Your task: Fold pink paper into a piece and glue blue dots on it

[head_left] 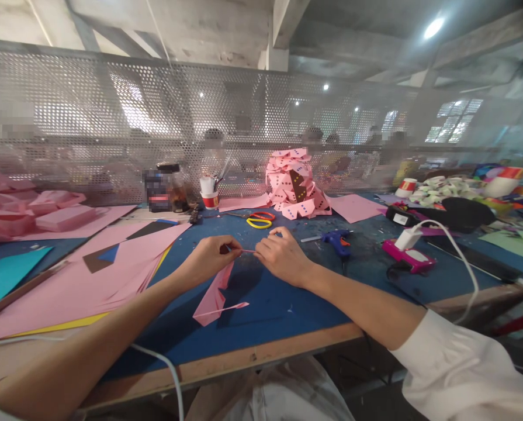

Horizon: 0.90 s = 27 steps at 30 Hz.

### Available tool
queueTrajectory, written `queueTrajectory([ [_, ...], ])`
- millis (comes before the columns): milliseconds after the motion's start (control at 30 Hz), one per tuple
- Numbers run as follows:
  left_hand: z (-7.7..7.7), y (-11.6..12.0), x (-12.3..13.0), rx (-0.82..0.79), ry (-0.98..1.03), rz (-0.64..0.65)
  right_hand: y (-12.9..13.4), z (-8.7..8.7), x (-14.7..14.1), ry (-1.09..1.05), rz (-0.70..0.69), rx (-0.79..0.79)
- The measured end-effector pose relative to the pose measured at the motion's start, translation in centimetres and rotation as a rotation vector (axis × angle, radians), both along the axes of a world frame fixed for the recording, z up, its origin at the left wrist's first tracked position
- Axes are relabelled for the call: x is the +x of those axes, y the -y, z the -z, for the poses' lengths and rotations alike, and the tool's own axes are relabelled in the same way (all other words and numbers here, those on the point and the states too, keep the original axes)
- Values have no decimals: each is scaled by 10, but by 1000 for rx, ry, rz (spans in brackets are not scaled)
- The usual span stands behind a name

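L hand point(221, 255) & R hand point(283, 256) pinch pink paper strip point(212, 301), fingertips together, scissors point(261, 227) just beyond, glue gun point(339, 241) to R

This is a craft workshop inside a bare, factory-like building. A raw concrete beam point(287, 23) crosses overhead at twelve o'clock, with a bright lamp point(434, 27) at one. A perforated metal screen point(235, 105) runs behind the bench point(261, 345), and people's heads point(214, 137) show blurred through it. The bench carries paper-work stock and tools: pink sheets point(99, 272) at ten, a cut pink strip point(207, 303) close in at eleven, scissors point(260, 220) and dotted pink pieces point(298, 209) at twelve, a glue gun point(339, 242) at one, a socket block point(412, 260) at two.
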<state>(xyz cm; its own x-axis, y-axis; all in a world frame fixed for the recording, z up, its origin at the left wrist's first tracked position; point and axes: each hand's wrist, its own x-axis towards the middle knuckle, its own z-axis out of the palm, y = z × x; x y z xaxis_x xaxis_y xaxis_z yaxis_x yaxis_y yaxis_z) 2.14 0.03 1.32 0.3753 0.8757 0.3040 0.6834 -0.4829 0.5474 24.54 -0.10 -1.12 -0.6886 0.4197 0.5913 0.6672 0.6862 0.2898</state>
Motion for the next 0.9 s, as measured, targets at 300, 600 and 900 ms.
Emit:
queueTrajectory([
  [300, -3, 0, 1, -2, -13, -23, -1, 3, 1, -62, 5, -121],
  [600, -5, 2, 0, 1, -24, -29, -1, 3, 2, -215, -15, -336],
  [900, -5, 3, 0, 10, -23, -12, -2, 1, 1, -234, -20, -318],
])
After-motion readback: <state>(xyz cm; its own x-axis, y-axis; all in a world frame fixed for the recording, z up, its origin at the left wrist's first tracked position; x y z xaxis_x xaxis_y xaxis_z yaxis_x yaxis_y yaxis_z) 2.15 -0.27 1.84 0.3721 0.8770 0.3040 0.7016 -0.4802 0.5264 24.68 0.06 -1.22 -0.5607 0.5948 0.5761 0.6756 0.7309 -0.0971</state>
